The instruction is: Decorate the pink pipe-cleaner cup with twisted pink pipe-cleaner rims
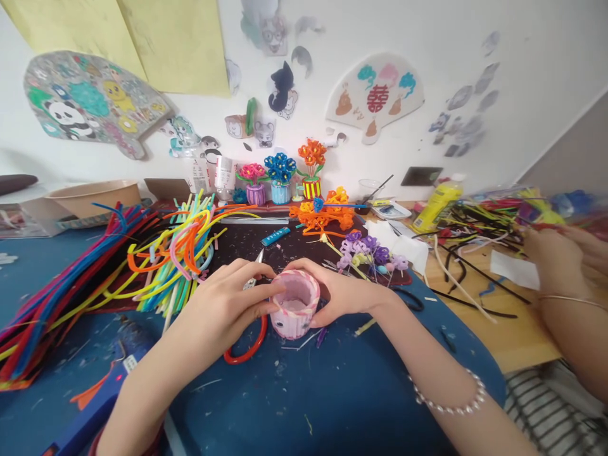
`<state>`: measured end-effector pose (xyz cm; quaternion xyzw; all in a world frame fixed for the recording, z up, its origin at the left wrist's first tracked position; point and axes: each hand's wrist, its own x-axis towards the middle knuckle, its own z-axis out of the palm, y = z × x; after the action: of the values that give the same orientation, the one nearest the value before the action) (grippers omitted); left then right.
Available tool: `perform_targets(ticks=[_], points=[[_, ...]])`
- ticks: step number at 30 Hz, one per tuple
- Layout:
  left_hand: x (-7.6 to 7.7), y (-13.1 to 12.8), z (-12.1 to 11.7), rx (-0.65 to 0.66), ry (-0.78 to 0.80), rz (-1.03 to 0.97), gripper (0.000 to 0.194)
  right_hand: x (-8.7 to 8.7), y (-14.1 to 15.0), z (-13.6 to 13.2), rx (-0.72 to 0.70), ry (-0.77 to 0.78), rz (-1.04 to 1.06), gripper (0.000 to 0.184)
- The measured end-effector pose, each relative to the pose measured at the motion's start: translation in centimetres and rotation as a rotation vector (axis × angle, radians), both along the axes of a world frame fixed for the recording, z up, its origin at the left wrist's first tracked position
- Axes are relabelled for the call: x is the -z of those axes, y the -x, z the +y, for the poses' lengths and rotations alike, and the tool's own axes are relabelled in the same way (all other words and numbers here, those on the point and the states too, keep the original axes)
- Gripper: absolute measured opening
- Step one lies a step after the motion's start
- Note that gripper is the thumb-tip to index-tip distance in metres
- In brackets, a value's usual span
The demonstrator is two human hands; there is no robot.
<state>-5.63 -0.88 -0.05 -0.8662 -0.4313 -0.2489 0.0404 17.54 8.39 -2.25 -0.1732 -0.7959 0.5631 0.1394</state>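
Note:
Between my two hands is a small pink cup-shaped pot [291, 324], upright, its hollow inside facing up and dark eye-like dots on its front. My left hand [232, 294] pinches the pot's left rim between thumb and fingers. Around the right and back side curls my right hand [335, 291], thumb low on the wall. Scissors with red handles [247, 354] lie partly under my left hand, blades pointing away. A blue glue gun [95, 405] with a small red light rests beside my left forearm, partly hidden by it.
Bundles of colourful pipe cleaners [175, 253] lie at left. Purple flowers [368, 250] and orange flowers [327, 215] sit behind my right hand. Three potted flowers [280, 174] stand by the wall. A yellow bottle [437, 202] stands right, near another person's hands [560, 259].

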Motion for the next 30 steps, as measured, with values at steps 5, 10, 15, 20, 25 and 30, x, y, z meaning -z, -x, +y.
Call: perform_targets(ticks=[5,10,15,20,25,30], points=[[0.2,-1.7,-0.3,-0.049,-0.009,-0.064,0.052,0.2,0.2,0.0,0.022,-0.040,0.035,0.079],[0.9,-3.5,-0.8,-0.049,0.038,0.007,0.072,0.4,0.4,0.0,0.021,-0.083,0.050,0.091],[0.9,-3.6,-0.8,-0.076,0.042,0.034,0.047,0.5,0.3,0.0,-0.007,-0.076,0.064,0.089],[0.7,-2.9,-0.7,-0.095,0.075,0.001,0.041,0.7,0.2,0.1,-0.028,-0.062,0.067,0.084],[0.7,-2.3,-0.6,-0.028,0.053,-0.007,0.045,0.7,0.2,0.1,-0.015,-0.082,0.055,0.086],[0.2,-2.2,-0.8,0.065,-0.052,-0.103,0.012,0.5,0.0,0.0,-0.005,-0.018,0.070,0.082]])
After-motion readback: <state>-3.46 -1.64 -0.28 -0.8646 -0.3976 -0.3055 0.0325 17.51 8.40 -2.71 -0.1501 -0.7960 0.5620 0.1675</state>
